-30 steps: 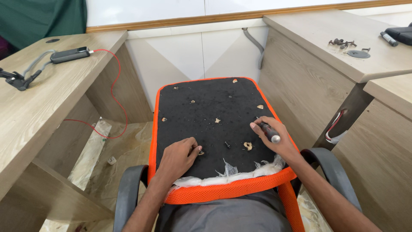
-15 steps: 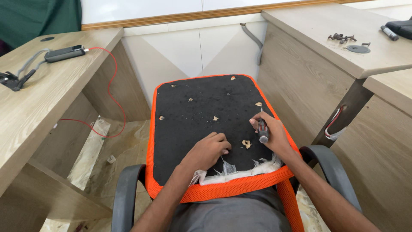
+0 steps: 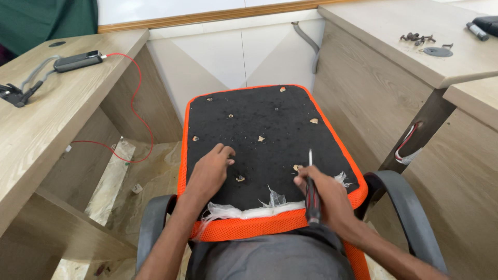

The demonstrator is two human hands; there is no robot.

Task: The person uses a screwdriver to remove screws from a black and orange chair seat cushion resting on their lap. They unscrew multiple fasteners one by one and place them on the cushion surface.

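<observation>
Nearest the camera, both forearms reach forward over the grey padded chair part [image 3: 270, 259] lying across the person's lap. The right hand [image 3: 324, 194] is curled tight around the black-and-red handle of a screwdriver [image 3: 311, 194], gripping it upright with the thin metal shaft pointing away and up, its tip just above the black fabric-covered underside of the orange-edged chair seat [image 3: 264, 129]. The left hand [image 3: 210, 171] lies palm down on that black fabric, fingers half bent and holding nothing, the fingertips resting near the middle of the panel's left half. Between the two hands sits a small tan fastener spot [image 3: 240, 178], just beside the left hand's thumb side, and another lies right at the right hand's knuckles. At the near rim of the seat, torn white plastic wrapping [image 3: 259, 210] bunches up along the orange mesh, between the wrists. Grey curved armrests [image 3: 407, 218] flank the seat on both sides. Further off, more tan spots dot the panel toward its far edge. To the left, a light wooden tabletop [image 3: 36, 129] carries a dark slim device [image 3: 78, 60] with a red cable [image 3: 140, 114] trailing down to the floor. To the right, another tabletop [image 3: 404, 23] holds a small heap of dark screws [image 3: 417, 38].
</observation>
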